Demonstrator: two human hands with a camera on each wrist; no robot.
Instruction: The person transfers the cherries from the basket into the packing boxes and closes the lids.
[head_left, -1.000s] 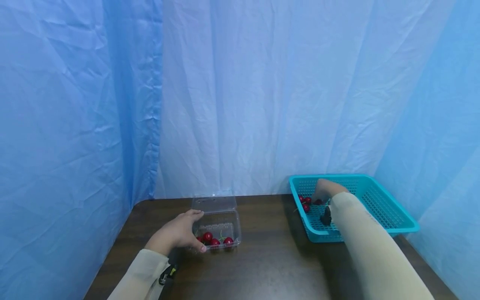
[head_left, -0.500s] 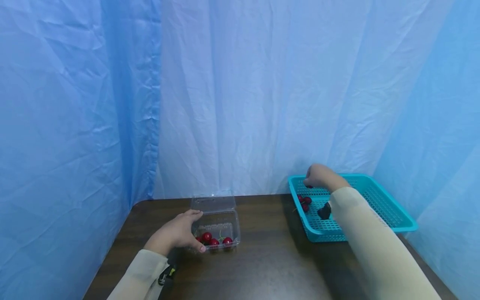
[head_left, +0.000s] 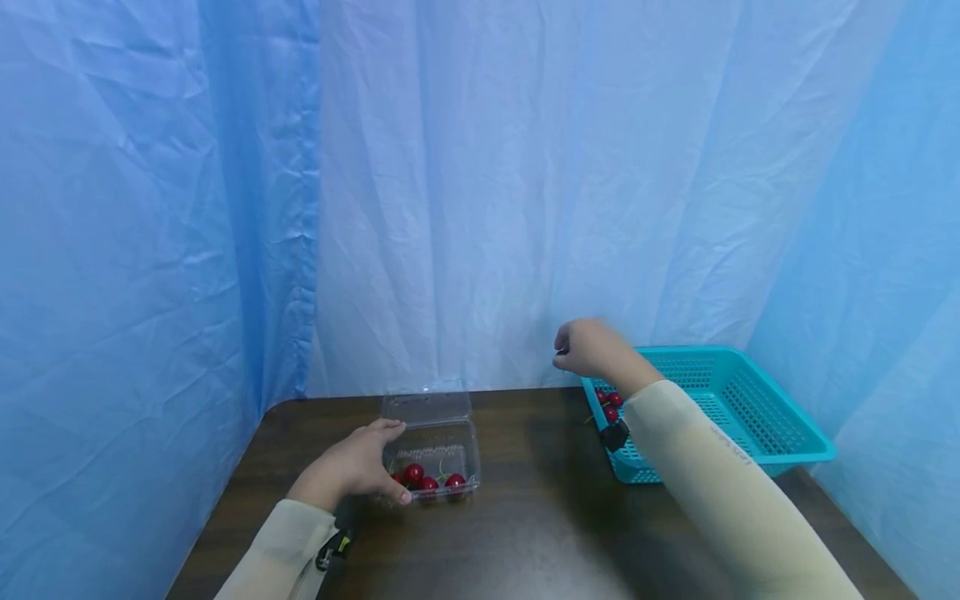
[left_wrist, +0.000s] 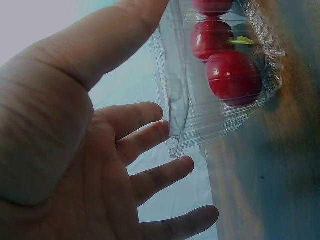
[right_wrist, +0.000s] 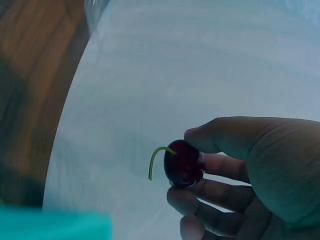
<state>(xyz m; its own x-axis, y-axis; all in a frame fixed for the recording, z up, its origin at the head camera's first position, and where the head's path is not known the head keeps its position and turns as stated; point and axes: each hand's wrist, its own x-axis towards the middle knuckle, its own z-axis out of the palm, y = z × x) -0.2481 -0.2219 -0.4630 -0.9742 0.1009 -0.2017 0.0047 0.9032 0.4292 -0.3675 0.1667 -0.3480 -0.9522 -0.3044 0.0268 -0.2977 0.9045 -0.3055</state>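
Observation:
A dark red cherry (right_wrist: pixel 184 164) with a curved green stem is pinched between the thumb and fingers of my right hand (head_left: pixel 596 346). That hand is in the air beyond the left rim of a turquoise basket (head_left: pixel 795 433), in which several cherries (head_left: pixel 611 400) lie at the left end. My left hand (head_left: pixel 356 467) spans the left side of a clear plastic clamshell box (head_left: pixel 468 437), its fingers spread and fairly straight. The thumb touches the box edge in the left wrist view. Several red cherries (left_wrist: pixel 234 77) sit along the near side of the box.
The box's clear lid (head_left: pixel 427 406) is tipped back at the far side. Dark wooden table (head_left: pixel 525 533) lies between box and basket. Light blue curtains (head_left: pixel 480 192) hang close behind the table's far edge and on both sides.
My right hand has risen out of the turquoise basket with a cherry and moved left past its rim. The left hand and the box have stayed in place.

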